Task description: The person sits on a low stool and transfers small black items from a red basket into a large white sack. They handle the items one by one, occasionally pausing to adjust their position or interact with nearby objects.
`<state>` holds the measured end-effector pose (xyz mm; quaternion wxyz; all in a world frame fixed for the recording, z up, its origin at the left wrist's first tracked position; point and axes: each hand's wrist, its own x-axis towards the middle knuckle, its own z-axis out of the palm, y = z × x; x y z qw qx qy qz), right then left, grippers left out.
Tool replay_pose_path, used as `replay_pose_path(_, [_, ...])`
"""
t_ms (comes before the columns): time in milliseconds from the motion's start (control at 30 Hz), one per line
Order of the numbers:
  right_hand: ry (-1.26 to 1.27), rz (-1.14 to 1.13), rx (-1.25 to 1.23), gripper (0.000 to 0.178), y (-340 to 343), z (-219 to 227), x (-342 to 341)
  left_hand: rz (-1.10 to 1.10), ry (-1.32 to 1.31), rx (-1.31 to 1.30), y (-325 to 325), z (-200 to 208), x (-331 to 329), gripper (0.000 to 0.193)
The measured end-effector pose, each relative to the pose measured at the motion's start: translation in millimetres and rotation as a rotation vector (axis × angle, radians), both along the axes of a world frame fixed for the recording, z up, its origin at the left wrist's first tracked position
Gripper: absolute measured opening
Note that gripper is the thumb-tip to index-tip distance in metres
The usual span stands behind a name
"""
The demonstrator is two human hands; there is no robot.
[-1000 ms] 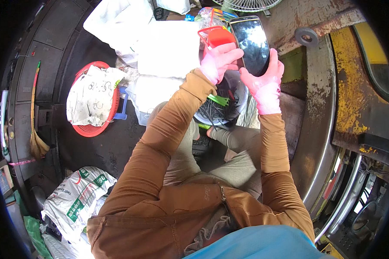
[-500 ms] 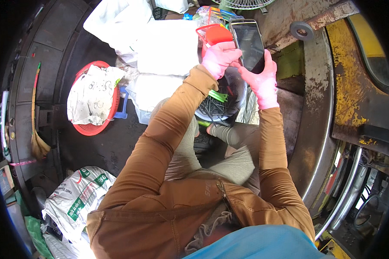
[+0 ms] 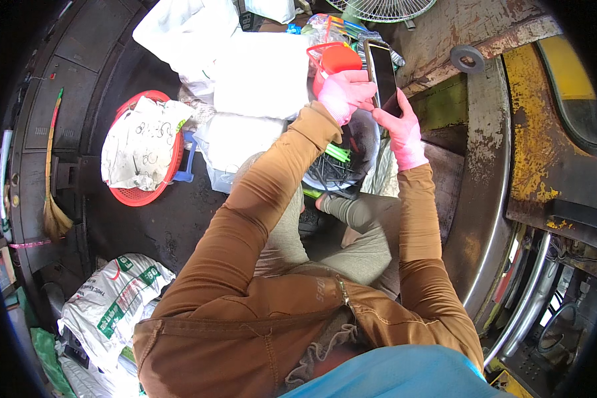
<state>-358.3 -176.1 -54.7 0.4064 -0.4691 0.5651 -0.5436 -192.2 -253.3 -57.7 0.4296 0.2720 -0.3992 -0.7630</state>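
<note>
A smartphone [image 3: 383, 74] with a dark screen and a pale rim is held up ahead of me, tilted sideways. My right hand [image 3: 403, 136], in a pink glove, grips its lower right corner, thumb across the bottom. At the phone's lower left edge is my left hand [image 3: 341, 98], gloved in pink too, its fingers closed against the edge. Below the hands stands a tub [image 3: 373, 142] with black strips and some bright green pieces [image 3: 338, 152] in it. A red container [image 3: 341, 60] is just beyond my left hand.
White sacks [image 3: 262, 73] are piled ahead on the left. A red basket [image 3: 177, 162] with a marked white sheet lies farther left, beside a blue plastic piece [image 3: 187, 159]. On the right runs a worn machine frame [image 3: 487, 152]. A fan [image 3: 381, 8] stands at the far edge.
The phone has turned, so its screen now looks narrower. Both hands have shifted slightly with it, and the whole view has moved a little.
</note>
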Motion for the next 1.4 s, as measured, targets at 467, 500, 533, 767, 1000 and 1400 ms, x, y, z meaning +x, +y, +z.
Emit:
replay_pose_path(467, [-0.317, 0.052, 0.137, 0.099, -8.8, -32.2, -1.2, 0.020, -0.181, -0.026, 6.2, 11.6, 1.3, 0.035])
replay_pose_path(500, [-0.374, 0.035, 0.149, 0.099, -12.9, -35.0, 0.1, 0.001, -0.162, -0.051, 5.0, 6.0, 3.4, 0.037])
replay_pose_path(533, [-0.427, 0.013, 0.159, 0.099, -17.4, -38.8, -2.2, -0.024, -0.139, -0.078, 3.6, 7.1, 4.1, 0.038])
replay_pose_path(767, [-0.197, -0.217, 0.226, 0.059, -94.7, -48.0, 0.7, -0.186, -0.224, -0.171, 53.4, 34.4, 84.8, 0.033])
replay_pose_path(1000, [0.598, -0.541, 0.549, 0.104, -194.8, -61.6, -8.5, -0.378, -0.358, -0.008, 129.1, -12.4, 119.8, 0.049])
replay_pose_path(1400, [0.734, -0.190, 0.171, 0.092, -82.6, -43.4, -16.5, -0.259, -0.207, 0.176, 110.9, -9.3, 136.3, 0.062])
